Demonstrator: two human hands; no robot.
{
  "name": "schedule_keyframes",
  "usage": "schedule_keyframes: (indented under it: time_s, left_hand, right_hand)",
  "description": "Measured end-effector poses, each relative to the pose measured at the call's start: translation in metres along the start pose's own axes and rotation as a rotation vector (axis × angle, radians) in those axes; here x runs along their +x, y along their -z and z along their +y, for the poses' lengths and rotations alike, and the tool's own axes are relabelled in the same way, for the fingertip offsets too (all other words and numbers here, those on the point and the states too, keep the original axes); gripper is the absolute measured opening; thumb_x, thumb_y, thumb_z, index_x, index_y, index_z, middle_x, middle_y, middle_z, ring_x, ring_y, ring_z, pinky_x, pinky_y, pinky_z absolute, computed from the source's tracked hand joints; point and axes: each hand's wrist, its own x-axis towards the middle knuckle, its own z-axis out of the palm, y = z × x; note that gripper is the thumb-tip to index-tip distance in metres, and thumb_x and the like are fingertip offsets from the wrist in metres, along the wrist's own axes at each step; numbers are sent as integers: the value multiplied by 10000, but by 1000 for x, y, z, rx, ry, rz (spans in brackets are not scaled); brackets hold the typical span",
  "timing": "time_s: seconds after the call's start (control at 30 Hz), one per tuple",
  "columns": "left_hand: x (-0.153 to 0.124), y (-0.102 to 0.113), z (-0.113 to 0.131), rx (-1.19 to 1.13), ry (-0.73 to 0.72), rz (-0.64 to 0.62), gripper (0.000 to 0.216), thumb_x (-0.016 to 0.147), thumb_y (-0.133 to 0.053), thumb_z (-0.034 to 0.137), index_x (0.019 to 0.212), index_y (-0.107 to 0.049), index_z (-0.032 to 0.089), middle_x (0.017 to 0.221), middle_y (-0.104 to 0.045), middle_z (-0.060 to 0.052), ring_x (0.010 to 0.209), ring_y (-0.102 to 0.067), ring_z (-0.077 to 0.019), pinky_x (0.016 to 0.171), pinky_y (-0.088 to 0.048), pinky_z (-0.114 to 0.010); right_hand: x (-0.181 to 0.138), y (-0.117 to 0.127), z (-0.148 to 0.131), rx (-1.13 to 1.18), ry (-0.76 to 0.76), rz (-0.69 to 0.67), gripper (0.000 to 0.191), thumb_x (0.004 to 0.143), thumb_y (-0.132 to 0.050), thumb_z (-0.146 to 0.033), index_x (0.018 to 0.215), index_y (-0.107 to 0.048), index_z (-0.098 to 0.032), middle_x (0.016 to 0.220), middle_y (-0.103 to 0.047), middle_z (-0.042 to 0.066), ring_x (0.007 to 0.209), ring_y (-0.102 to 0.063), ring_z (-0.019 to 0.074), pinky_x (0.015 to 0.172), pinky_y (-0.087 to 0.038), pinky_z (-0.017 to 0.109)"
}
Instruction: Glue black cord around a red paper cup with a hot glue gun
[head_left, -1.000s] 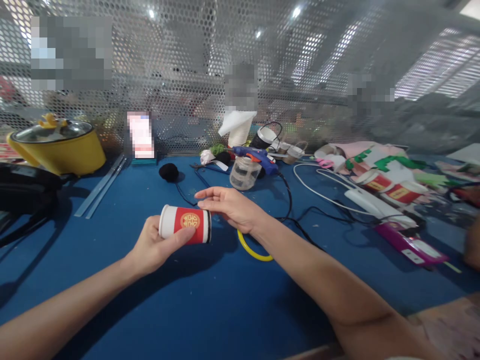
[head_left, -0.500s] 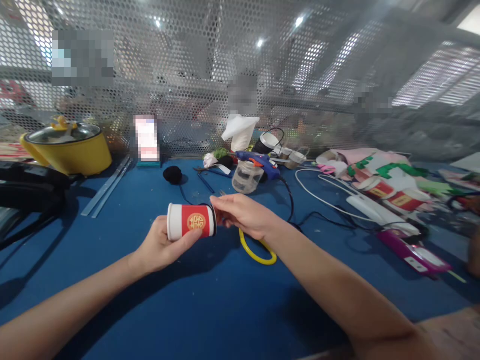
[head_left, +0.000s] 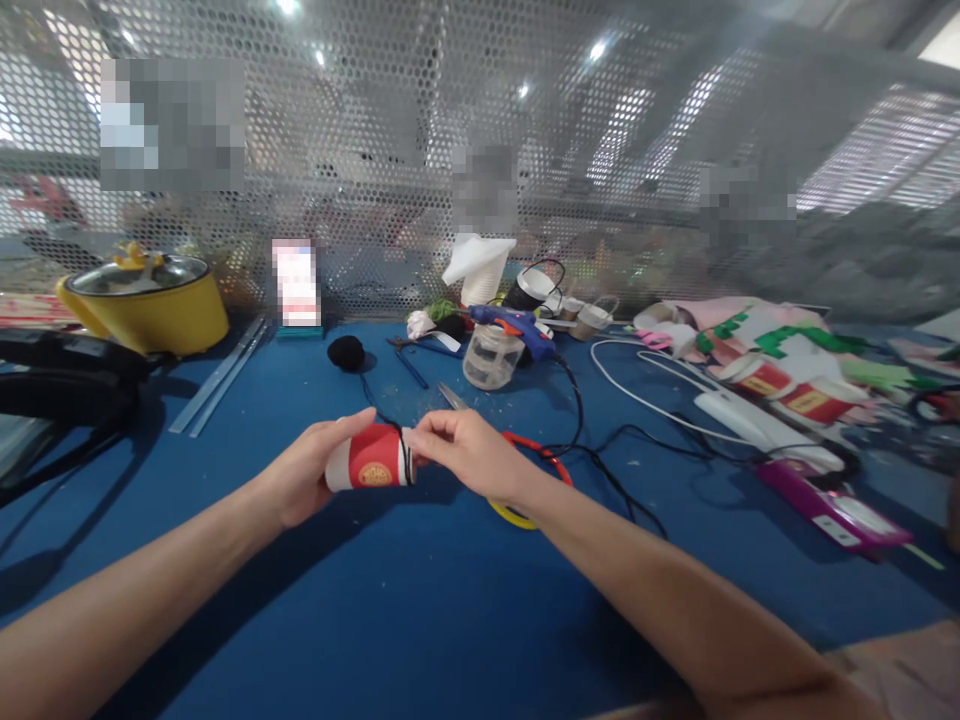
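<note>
My left hand (head_left: 307, 470) is wrapped round a red and white paper cup (head_left: 373, 459), held on its side above the blue table (head_left: 360, 620). A thin black yarn strand runs round the cup's right end. My right hand (head_left: 469, 452) is closed in a pinch at that end, fingertips on the rim and the strand. The strand leads back to a black yarn ball (head_left: 346, 352). Scissors with red and yellow handles (head_left: 525, 470) lie just behind my right wrist.
A clear jar (head_left: 491, 357) and a blue glue gun (head_left: 517, 324) stand mid-table. A yellow pot (head_left: 146, 303) sits at the far left, near black gear (head_left: 60, 380). White cable (head_left: 660, 390), more red cups (head_left: 787, 390), green paper scraps and a purple box (head_left: 832, 500) crowd the right. A perforated metal screen closes the back.
My right hand went from open fingers to a pinch at the cup's end. The cup has turned and dropped slightly, and my left thumb now lies over its top.
</note>
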Motion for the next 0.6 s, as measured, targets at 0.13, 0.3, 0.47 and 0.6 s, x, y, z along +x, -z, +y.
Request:
schedule_keyframes:
  time_s: [0.13,0.3,0.47,0.6]
  left_hand:
    - [-3,1,-4,48,-36,50,208,613,-689,310,592,-624,114,493,-614,1,415,-515,-76,407,-370,-155]
    - [-3,-3,-12,87,-21,-77,198,621,-691,295,576,-641,109,515,-646,-9,454,-554,-78,463,-405,-151]
    - [-4,-1,-19,157,42,-224,222,596,-708,312,556,-653,100,495,-644,-18,445,-553,-86,462,-414,-162]
    - [-6,3,-23,186,43,-280,238,582,-711,330,610,-676,96,556,-667,-36,492,-584,-113,521,-455,-201]
  right_hand:
    - [20,12,-3,-233,65,61,362,831,-391,-351,560,-520,-146,549,-552,13,534,-524,99,559,-403,225]
    - [82,8,-9,-449,254,-8,262,847,-387,-239,800,-609,-106,813,-646,74,752,-585,130,695,-423,238]
    - [138,-31,-10,-516,274,-202,125,686,-594,-91,782,-663,-133,829,-680,25,762,-607,121,708,-435,196]
    - [169,-40,-12,-553,259,-60,228,719,-552,-86,935,-625,-88,978,-644,100,852,-596,155,756,-433,235]
